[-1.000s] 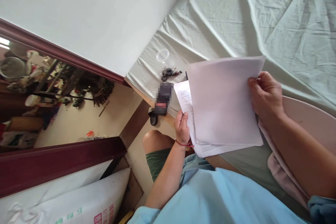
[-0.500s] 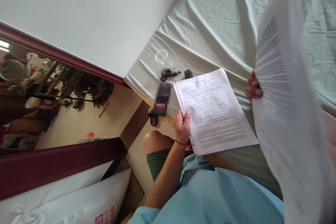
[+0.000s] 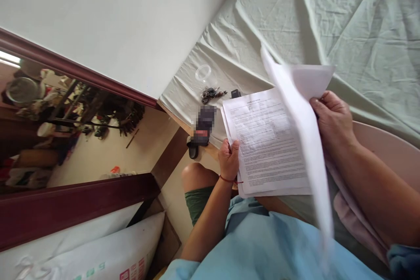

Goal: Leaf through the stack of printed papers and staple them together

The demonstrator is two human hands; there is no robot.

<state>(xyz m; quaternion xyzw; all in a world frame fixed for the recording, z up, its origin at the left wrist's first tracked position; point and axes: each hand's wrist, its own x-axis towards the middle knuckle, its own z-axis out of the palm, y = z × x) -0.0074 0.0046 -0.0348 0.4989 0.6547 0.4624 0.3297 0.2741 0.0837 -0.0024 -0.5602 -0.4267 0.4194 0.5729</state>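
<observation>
- Left hand's grip (image 3: 229, 159) is clasping printed pages (image 3: 267, 144) by one edge.
- Right hand's grip (image 3: 335, 118) is pinching curling paper (image 3: 303, 122).
- Wrinkled cloth (image 3: 357, 30) is stretching wide beyond.

One head-worn camera is looking forward and steeply down from above the wearer's blue shirt (image 3: 256, 245), which is filling much of the bottom edge. From close range it is framing the left hand (image 3: 229, 157), the right hand (image 3: 334, 118) and the papers (image 3: 272, 148) right of centre. The view is lying aslant, the white wall (image 3: 114, 22) and pale green sheet (image 3: 361, 30) meeting diagonally. Leftward, it is reaching farther, past a dark red frame (image 3: 82, 201) to a floor (image 3: 98, 151).
</observation>
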